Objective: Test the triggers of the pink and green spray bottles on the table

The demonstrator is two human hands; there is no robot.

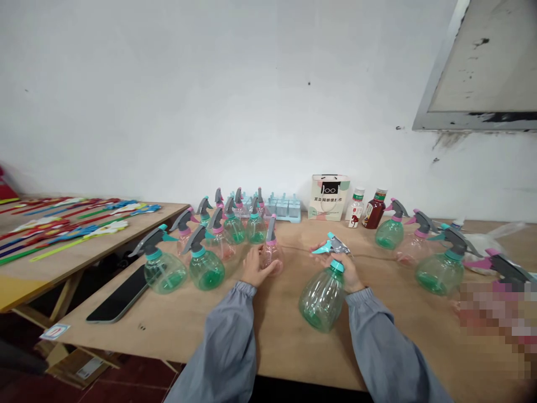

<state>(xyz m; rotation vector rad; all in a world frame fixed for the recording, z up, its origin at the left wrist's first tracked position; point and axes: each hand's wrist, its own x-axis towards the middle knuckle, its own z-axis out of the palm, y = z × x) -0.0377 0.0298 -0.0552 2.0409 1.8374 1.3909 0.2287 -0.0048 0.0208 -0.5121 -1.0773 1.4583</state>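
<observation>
My left hand point(255, 267) rests against the body of a pink spray bottle point(272, 254) standing on the wooden table point(277, 330), fingers curled round its side. My right hand point(344, 268) grips the neck of a green spray bottle point(322, 296) that is tilted toward me, its teal and grey trigger head point(333, 246) pointing left. Both arms wear grey sleeves.
Several green and pink spray bottles cluster at the left point(205, 268) and more stand at the right point(440, 271). A dark phone point(119, 296) lies near the left edge. A small box point(329, 197), two drink bottles point(374, 209) and blue trays point(285, 207) line the wall. A side table holds coloured sticks point(62, 224).
</observation>
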